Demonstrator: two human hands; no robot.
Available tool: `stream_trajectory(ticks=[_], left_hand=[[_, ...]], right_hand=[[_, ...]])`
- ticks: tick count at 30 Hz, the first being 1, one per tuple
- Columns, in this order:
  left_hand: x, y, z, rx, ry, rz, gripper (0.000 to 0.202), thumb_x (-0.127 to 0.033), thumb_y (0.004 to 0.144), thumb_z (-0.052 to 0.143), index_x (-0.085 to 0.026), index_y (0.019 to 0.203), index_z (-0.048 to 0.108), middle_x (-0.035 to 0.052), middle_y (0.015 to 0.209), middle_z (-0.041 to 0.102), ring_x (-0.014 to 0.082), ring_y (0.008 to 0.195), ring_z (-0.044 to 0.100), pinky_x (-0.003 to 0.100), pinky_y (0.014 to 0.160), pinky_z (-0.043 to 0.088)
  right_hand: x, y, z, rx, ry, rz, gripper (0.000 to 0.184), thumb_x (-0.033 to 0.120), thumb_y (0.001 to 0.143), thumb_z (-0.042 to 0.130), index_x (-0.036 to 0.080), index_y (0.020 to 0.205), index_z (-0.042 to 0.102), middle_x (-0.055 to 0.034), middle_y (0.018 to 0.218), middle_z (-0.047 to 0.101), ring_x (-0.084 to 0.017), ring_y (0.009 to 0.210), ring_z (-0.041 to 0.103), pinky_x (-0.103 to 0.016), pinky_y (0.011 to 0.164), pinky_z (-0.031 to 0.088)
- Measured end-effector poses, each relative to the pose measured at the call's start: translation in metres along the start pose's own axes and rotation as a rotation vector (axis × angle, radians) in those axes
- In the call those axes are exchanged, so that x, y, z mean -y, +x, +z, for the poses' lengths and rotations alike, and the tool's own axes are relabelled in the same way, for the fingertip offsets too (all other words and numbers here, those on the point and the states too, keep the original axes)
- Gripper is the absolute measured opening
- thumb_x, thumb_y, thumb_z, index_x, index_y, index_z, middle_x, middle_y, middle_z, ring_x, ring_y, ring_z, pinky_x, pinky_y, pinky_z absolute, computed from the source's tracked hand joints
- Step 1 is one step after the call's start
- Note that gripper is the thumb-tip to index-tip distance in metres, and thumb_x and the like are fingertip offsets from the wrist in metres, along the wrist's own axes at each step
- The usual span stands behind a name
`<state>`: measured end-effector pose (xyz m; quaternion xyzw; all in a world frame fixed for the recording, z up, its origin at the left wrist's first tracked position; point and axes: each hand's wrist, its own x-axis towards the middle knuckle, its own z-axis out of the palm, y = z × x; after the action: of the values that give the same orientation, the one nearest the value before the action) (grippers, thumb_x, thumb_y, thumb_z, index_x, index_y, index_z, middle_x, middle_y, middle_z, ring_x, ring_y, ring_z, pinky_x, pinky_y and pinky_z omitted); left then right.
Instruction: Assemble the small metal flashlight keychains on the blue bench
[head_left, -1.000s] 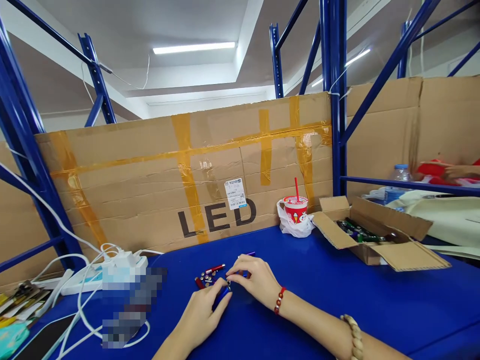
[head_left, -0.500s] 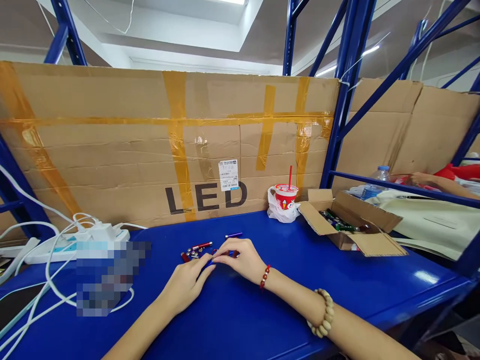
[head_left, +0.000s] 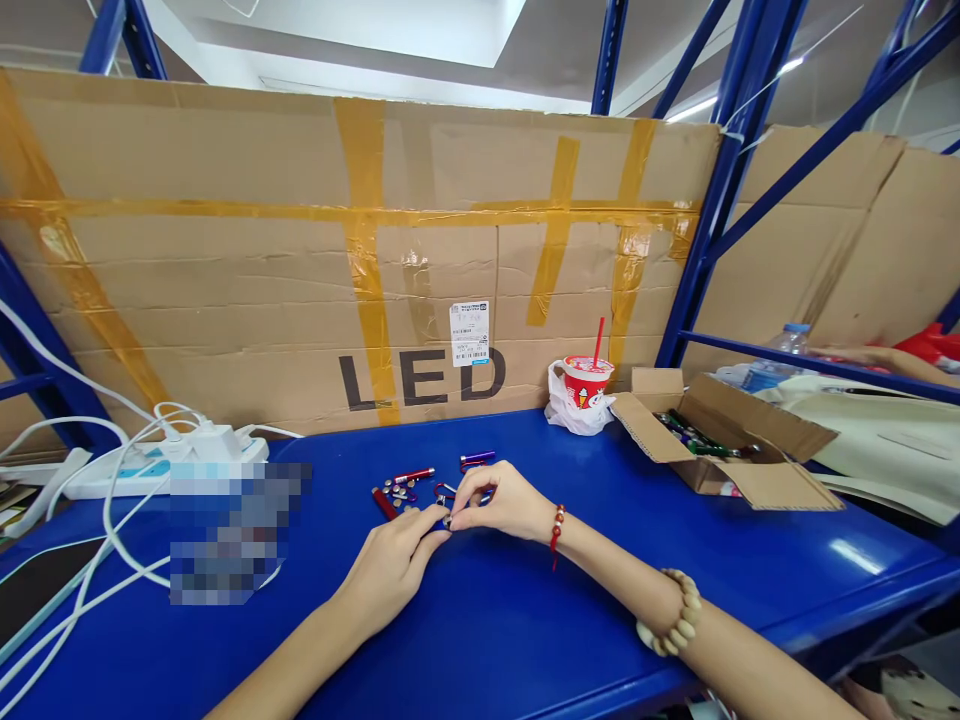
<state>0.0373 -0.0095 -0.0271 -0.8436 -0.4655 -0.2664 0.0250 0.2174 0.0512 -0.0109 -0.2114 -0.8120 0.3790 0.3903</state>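
Both of my hands meet over the blue tabletop (head_left: 525,620). My left hand (head_left: 394,565) has its fingers closed round a small blue cylinder, mostly hidden. My right hand (head_left: 502,500), with a red bead bracelet at the wrist, pinches a tiny part at the fingertips right against the left hand's fingertips. Just beyond them lie small red tubes (head_left: 411,476), a purple tube (head_left: 478,459), a red piece (head_left: 384,503) and several small silver button cells (head_left: 401,490).
A taped cardboard wall marked LED (head_left: 420,380) stands behind. An open cardboard box (head_left: 720,450) with green items sits at the right, beside a red cup with a straw (head_left: 587,385). A white power strip with cables (head_left: 150,465) lies at the left. Another person's arm (head_left: 877,357) shows far right.
The camera has tilted down and shifted. My hands stayed together over the small parts, the right fingers moving from lying flat on them to a pinch at the left fingertips.
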Motion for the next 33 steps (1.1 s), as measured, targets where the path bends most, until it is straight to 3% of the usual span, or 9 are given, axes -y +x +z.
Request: stream_trajectory(ticks=[7, 11, 14, 18, 21, 24, 28, 33], left_hand=[[0.006, -0.003, 0.008, -0.048, -0.133, -0.045, 0.031, -0.033, 0.090, 0.031, -0.019, 0.108, 0.053, 0.0034, 0.109, 0.058, 0.0155, 0.098, 0.056, 0.025, 0.085, 0.043], [0.002, -0.004, 0.011, -0.124, -0.144, -0.080, 0.030, -0.033, 0.090, 0.032, -0.020, 0.107, 0.053, 0.0029, 0.108, 0.059, 0.0158, 0.097, 0.057, 0.024, 0.083, 0.044], [-0.008, -0.002, 0.010, -0.205, -0.163, -0.191, 0.032, -0.036, 0.090, 0.031, -0.021, 0.109, 0.052, 0.0029, 0.101, 0.061, 0.0165, 0.096, 0.057, 0.025, 0.080, 0.045], [-0.014, 0.002, 0.008, -0.147, -0.189, -0.276, 0.038, -0.039, 0.090, 0.027, -0.020, 0.115, 0.048, 0.0028, 0.076, 0.061, 0.0183, 0.089, 0.059, 0.026, 0.072, 0.046], [-0.010, 0.005, 0.007, -0.100, -0.140, -0.300, 0.035, -0.037, 0.089, 0.028, -0.023, 0.114, 0.049, 0.0031, 0.086, 0.061, 0.0195, 0.092, 0.058, 0.027, 0.072, 0.045], [-0.007, 0.007, 0.005, -0.091, -0.104, -0.318, 0.035, -0.036, 0.089, 0.028, -0.024, 0.114, 0.049, 0.0032, 0.094, 0.061, 0.0198, 0.096, 0.056, 0.028, 0.074, 0.044], [-0.011, 0.007, -0.002, -0.068, -0.070, -0.328, 0.035, -0.034, 0.090, 0.027, -0.023, 0.115, 0.050, 0.0023, 0.082, 0.062, 0.0184, 0.090, 0.058, 0.028, 0.075, 0.044], [-0.011, 0.006, -0.002, -0.037, -0.094, -0.245, 0.029, -0.030, 0.090, 0.031, -0.025, 0.107, 0.054, 0.0001, 0.105, 0.058, 0.0162, 0.099, 0.054, 0.027, 0.083, 0.042]], right_hand=[[-0.003, 0.000, 0.006, -0.023, 0.055, 0.145, 0.032, 0.038, 0.057, 0.071, 0.008, 0.066, 0.065, -0.0016, 0.057, 0.056, -0.003, 0.047, 0.040, -0.017, 0.044, 0.029], [-0.002, 0.000, 0.012, -0.048, 0.191, 0.238, 0.039, 0.044, 0.053, 0.072, 0.008, 0.065, 0.062, 0.0003, 0.052, 0.053, -0.004, 0.043, 0.043, -0.017, 0.042, 0.031], [0.003, 0.000, 0.016, -0.061, 0.340, 0.307, 0.043, 0.050, 0.056, 0.069, 0.009, 0.065, 0.057, 0.0017, 0.051, 0.051, -0.003, 0.041, 0.042, -0.016, 0.040, 0.031], [0.006, 0.001, 0.019, -0.046, 0.416, 0.356, 0.042, 0.050, 0.061, 0.066, 0.010, 0.067, 0.053, 0.0042, 0.047, 0.046, -0.002, 0.039, 0.038, -0.014, 0.038, 0.028], [0.002, 0.002, 0.019, -0.062, 0.350, 0.340, 0.043, 0.051, 0.061, 0.066, 0.010, 0.070, 0.055, 0.0034, 0.050, 0.047, -0.002, 0.040, 0.039, -0.014, 0.038, 0.027], [-0.004, 0.002, 0.015, -0.142, 0.096, 0.174, 0.041, 0.049, 0.064, 0.065, 0.011, 0.078, 0.060, 0.0005, 0.062, 0.054, -0.003, 0.043, 0.042, -0.016, 0.041, 0.031], [-0.008, -0.002, 0.004, -0.167, -0.356, -0.261, 0.026, 0.041, 0.076, 0.058, 0.022, 0.092, 0.065, 0.0005, 0.083, 0.058, -0.002, 0.055, 0.047, -0.017, 0.060, 0.041], [-0.013, -0.003, -0.004, -0.213, -0.644, -0.497, 0.024, 0.041, 0.081, 0.051, 0.023, 0.084, 0.067, 0.0004, 0.084, 0.059, -0.005, 0.070, 0.055, -0.015, 0.061, 0.039]])
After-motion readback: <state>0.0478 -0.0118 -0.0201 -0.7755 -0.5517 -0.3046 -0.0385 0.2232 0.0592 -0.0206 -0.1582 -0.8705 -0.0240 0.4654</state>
